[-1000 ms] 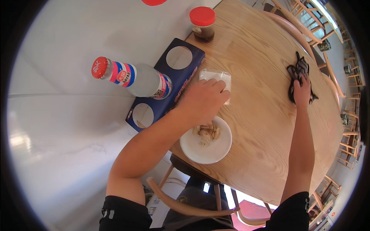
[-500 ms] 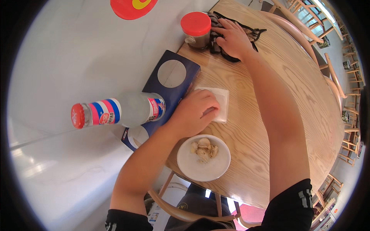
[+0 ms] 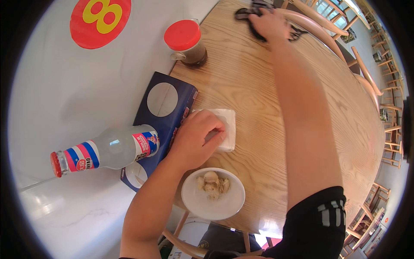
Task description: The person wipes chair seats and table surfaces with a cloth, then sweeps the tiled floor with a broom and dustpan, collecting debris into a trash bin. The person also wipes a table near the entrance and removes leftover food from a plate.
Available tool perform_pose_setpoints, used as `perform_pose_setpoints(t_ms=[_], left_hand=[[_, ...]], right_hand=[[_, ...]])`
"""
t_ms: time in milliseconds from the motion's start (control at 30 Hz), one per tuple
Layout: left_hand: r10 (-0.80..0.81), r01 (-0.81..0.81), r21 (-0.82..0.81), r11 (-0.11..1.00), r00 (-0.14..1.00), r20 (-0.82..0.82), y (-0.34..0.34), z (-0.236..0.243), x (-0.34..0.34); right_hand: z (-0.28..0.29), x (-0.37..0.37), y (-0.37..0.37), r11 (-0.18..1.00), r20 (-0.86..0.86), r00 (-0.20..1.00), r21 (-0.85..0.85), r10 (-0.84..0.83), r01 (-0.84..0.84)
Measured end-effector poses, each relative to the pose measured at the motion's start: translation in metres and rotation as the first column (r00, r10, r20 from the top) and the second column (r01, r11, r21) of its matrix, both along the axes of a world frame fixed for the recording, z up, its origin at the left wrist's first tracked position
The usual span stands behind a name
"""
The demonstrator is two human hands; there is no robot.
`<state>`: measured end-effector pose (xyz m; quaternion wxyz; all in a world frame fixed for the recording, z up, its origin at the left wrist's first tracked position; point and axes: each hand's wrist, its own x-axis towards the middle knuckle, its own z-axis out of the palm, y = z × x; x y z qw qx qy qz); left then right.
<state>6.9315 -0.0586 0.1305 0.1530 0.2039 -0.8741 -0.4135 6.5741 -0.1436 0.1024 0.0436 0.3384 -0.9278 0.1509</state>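
Note:
Toward the far end of the wooden table, my right hand point(image 3: 271, 26) presses down on a crumpled black-and-grey cloth point(image 3: 243, 14), fingers bent around part of it. The hand and cloth are slightly blurred. Nearer to me, my left hand point(image 3: 200, 136) lies over the left part of a flat white square packet point(image 3: 228, 125) that looks like napkins. Its fingers curl toward the thumb, and whatever is under them is hidden. Just in front of that wrist stands a white bowl point(image 3: 211, 212) with pale garlic-like pieces point(image 3: 213, 183) in it.
Left of my left hand, a dark blue box point(image 3: 181, 90) lies along the wall, with a capped clear bottle point(image 3: 114, 149) beside it. Farther off stands a red-lidded jar point(image 3: 183, 36) of brown contents. Wooden chairs point(image 3: 317, 26) line the table's point(image 3: 258, 142) far right edge.
My right hand has slid the cloth away from the jar toward the table's far edge. My left hand stays on the white packet. The whole view has shifted somewhat.

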Motion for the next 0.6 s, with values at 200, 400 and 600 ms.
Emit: perform_pose_setpoints(t_ms=[200, 400, 600], left_hand=[[-0.012, 0.013, 0.021, 1.000, 1.000, -0.026, 0.000, 0.001, -0.008], [0.019, -0.021, -0.043, 0.999, 0.998, -0.063, 0.001, -0.004, 0.000], [0.012, -0.013, -0.019, 1.000, 0.999, -0.030, 0.003, -0.008, 0.002]], right_hand=[[-0.025, -0.177, 0.226, 0.975, 0.034, 0.974, 0.019, -0.223, 0.223], [-0.051, -0.174, 0.568, 0.877, 0.021, 0.878, -0.035, -0.479, 0.479], [-0.028, -0.096, 0.546, 0.220, 0.040, 0.217, 0.135, -0.975, 0.966]])
